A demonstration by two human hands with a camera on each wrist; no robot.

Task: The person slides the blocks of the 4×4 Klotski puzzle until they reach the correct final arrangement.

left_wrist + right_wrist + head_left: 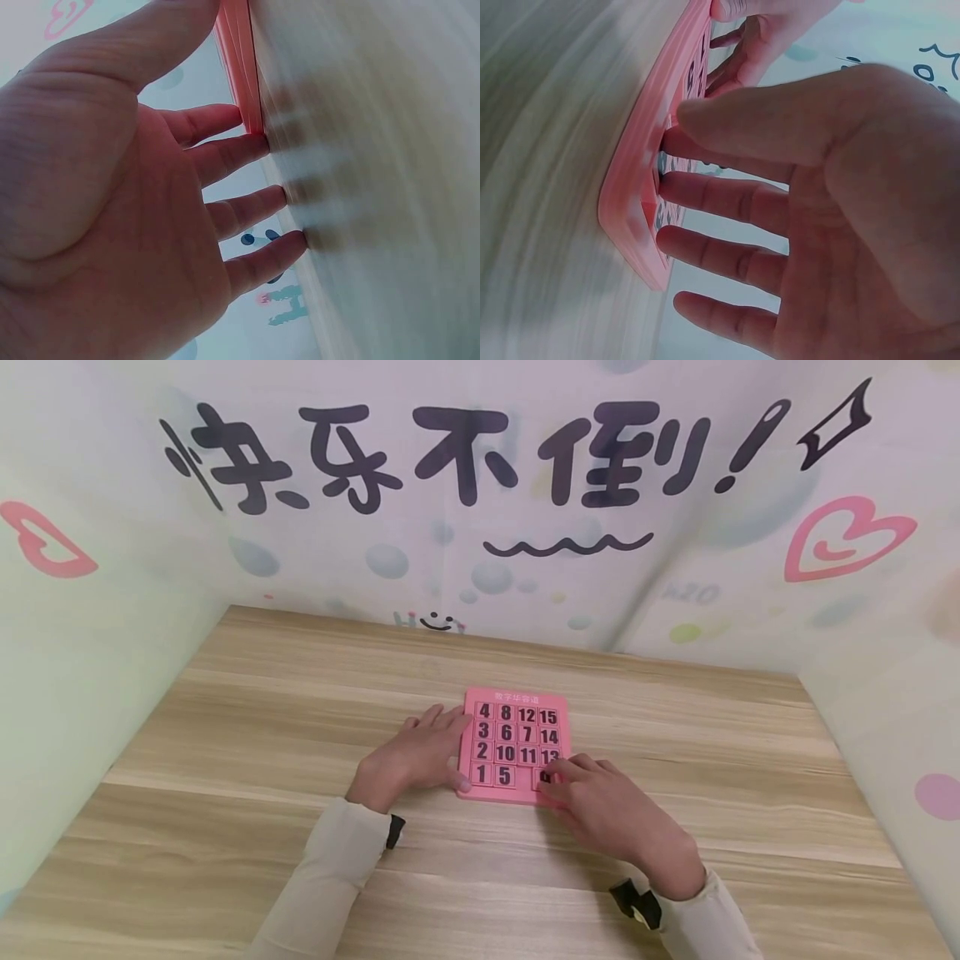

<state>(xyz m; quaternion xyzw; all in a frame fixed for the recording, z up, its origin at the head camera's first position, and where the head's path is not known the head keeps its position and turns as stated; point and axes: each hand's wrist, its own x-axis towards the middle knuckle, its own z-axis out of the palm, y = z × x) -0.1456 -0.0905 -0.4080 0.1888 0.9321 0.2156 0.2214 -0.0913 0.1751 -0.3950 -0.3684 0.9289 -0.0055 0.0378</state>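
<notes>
A pink number slide puzzle (pixel 517 795) lies flat on the wooden table. Its tiles carry black numbers, with 4, 8, 12, 15 along the top row. In the bottom row a gap lies between the 5 tile (pixel 505 776) and a tile partly covered by fingers. My left hand (pixel 422 750) rests at the puzzle's left edge, its thumb at the lower corner and its fingers fairly straight. With extended fingers, my right hand (pixel 611 806) touches the tiles at the lower right; the right wrist view shows its thumb (pixel 742 124) near the frame's edge.
The wood-grain table (pixel 247 710) spreads out around the puzzle. Behind it stands a white printed backdrop (pixel 337 577) with large black characters and hearts. Pale walls close in the left and right sides. A black strap (pixel 636 903) sits at my right wrist.
</notes>
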